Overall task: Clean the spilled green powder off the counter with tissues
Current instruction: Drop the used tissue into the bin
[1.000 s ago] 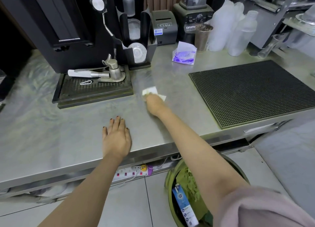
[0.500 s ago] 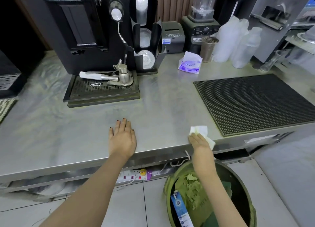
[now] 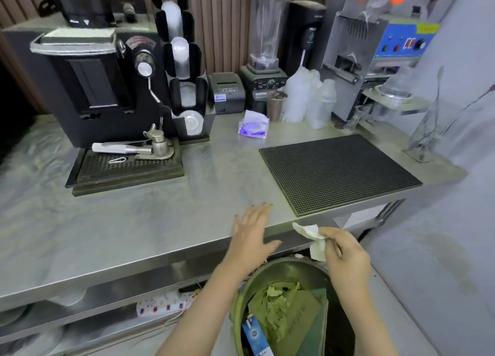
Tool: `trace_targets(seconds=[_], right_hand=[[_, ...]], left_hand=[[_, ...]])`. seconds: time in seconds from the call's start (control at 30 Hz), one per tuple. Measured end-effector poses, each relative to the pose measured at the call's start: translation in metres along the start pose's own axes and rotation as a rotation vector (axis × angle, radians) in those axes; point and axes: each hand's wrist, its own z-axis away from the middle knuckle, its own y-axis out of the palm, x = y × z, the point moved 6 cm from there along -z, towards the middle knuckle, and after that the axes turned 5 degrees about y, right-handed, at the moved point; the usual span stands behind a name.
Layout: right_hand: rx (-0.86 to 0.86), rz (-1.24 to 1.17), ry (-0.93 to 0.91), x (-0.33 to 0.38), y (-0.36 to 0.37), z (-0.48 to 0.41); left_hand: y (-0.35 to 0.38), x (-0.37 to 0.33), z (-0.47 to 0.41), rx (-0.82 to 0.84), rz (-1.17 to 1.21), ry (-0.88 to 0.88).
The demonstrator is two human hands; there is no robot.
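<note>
My right hand [image 3: 344, 251] pinches a crumpled white tissue [image 3: 310, 236] just off the front edge of the steel counter [image 3: 134, 222], above a green waste bin [image 3: 241, 296] on the floor. The bin holds green-stained tissues and a blue carton. My left hand [image 3: 251, 232] lies at the counter's front edge with fingers spread and straight, holding nothing. A faint greenish film shows on the counter surface. A purple-and-white tissue pack [image 3: 253, 125] lies at the back of the counter.
A black coffee machine [image 3: 88, 88] with drip tray [image 3: 126, 168] stands at left, a cup dispenser [image 3: 184, 74] beside it. A black rubber bar mat [image 3: 337, 171] covers the counter's right side. A blender, receipt printer and plastic cups line the back. A power strip [image 3: 163, 305] lies under the counter.
My right hand drew the tissue from the counter's middle to the front edge, then lifted it off over the bin. My left hand slid right along the edge and its fingers spread.
</note>
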Motion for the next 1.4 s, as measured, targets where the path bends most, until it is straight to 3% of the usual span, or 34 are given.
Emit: trace_targets(seconds=[0.13,0.23,0.37,0.57,0.77,1.03,1.23,1.4], right_hand=[[0.04,-0.113,0.084,-0.003,-0.022,-0.006],[0.073,-0.202,0.128,-0.008,-0.032,-0.009],[0.051,-0.337,0.253,-0.018,-0.044,-0.008],[0.22,-0.286,0.322,-0.027,-0.046,-0.007],[0.119,-0.322,0.31,-0.024,-0.053,-0.017],[0.299,-0.52,0.361,-0.002,-0.025,-0.027],[0.5,-0.616,0.362,0.032,0.029,-0.021],[0.623,-0.696,0.412,0.078,0.091,0.0]], left_hand=[[0.013,-0.041,-0.019,0.167,0.122,0.077],[0.021,-0.057,-0.024,0.194,0.207,0.123],[0.018,-0.071,-0.018,0.092,0.488,0.03],[0.015,-0.081,-0.021,0.04,0.545,-0.018],[-0.006,-0.077,-0.016,-0.149,0.889,-0.186],[-0.019,-0.053,-0.002,-0.35,1.244,-0.413],[-0.058,-0.019,0.026,-0.576,1.17,-0.49],[-0.109,0.02,0.073,-0.665,1.018,-0.487]])
